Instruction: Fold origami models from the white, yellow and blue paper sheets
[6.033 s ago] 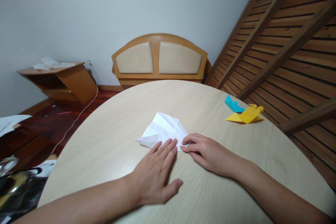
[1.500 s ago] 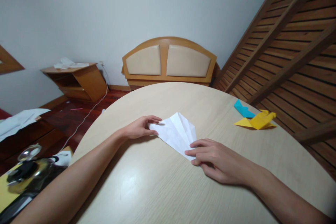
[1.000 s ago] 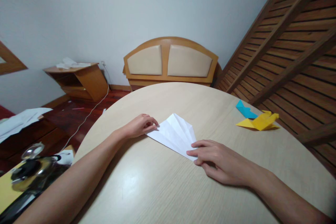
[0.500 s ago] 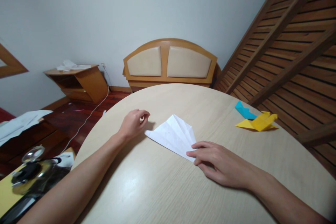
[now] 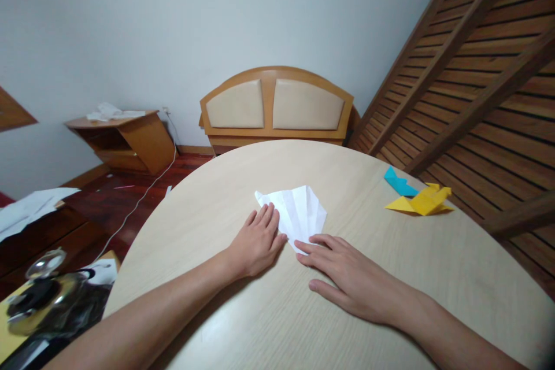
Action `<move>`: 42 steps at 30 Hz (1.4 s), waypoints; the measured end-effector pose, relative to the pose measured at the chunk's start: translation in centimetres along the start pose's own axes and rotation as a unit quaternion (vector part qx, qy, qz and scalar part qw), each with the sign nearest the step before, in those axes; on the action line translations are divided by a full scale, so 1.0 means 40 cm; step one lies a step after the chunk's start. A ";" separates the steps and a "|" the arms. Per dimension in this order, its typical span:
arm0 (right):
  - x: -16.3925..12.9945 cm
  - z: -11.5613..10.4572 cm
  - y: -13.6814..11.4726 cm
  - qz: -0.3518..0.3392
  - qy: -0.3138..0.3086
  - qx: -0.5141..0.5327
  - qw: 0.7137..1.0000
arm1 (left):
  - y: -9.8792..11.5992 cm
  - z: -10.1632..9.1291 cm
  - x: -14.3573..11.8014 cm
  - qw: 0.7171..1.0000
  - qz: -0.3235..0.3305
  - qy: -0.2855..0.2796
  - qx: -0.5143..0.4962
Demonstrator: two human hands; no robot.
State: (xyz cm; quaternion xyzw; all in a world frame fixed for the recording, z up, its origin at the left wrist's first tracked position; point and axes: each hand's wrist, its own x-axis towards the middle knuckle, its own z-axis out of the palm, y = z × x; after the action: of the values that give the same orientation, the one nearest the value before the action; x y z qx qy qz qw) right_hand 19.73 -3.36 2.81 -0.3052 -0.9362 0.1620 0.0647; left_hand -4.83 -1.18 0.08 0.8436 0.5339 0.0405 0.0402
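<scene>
Head view: a folded white paper [image 5: 299, 212] lies flat near the middle of the round wooden table [image 5: 243, 324], creased into a fan-like wedge. The left hand [image 5: 259, 240] rests palm down with fingers spread, its fingertips pressing the paper's left edge, apparently pinning it. The right hand [image 5: 347, 272] lies flat and released, its index fingertip on the paper's near corner, seemingly steadying that point; neither hand grips anything. Toward the table's right edge sit a blue origami piece [image 5: 399, 183] and, touching it, a yellow origami piece [image 5: 420, 201], well apart from both hands.
</scene>
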 end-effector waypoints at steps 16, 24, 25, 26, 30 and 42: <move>-0.007 -0.040 -0.023 -0.046 -0.012 0.008 0.999 | -0.003 0.003 0.021 0.998 -0.058 0.021 -0.003; -0.014 -0.033 0.008 -0.079 0.013 0.065 0.995 | -0.006 0.015 0.019 0.998 -0.040 0.054 -0.021; -0.015 -0.031 0.018 -0.083 0.022 0.069 0.994 | -0.006 0.015 0.018 0.997 -0.039 0.056 -0.020; -0.015 -0.030 0.029 -0.085 0.033 0.069 0.993 | -0.006 0.015 0.017 0.997 -0.038 0.057 -0.020; -0.010 -0.021 0.062 -0.090 0.069 0.032 0.993 | -0.012 0.008 0.014 0.999 -0.007 0.039 -0.024; 0.001 -0.010 0.046 -0.089 0.001 0.044 0.995 | -0.015 0.002 0.008 0.996 0.070 0.014 -0.046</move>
State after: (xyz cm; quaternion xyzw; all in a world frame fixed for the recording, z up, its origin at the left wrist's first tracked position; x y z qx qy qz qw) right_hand 20.80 -1.85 2.55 -0.2177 -0.9516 0.1959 0.0933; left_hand -5.21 -0.63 -0.05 0.8758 0.4712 0.0795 0.0684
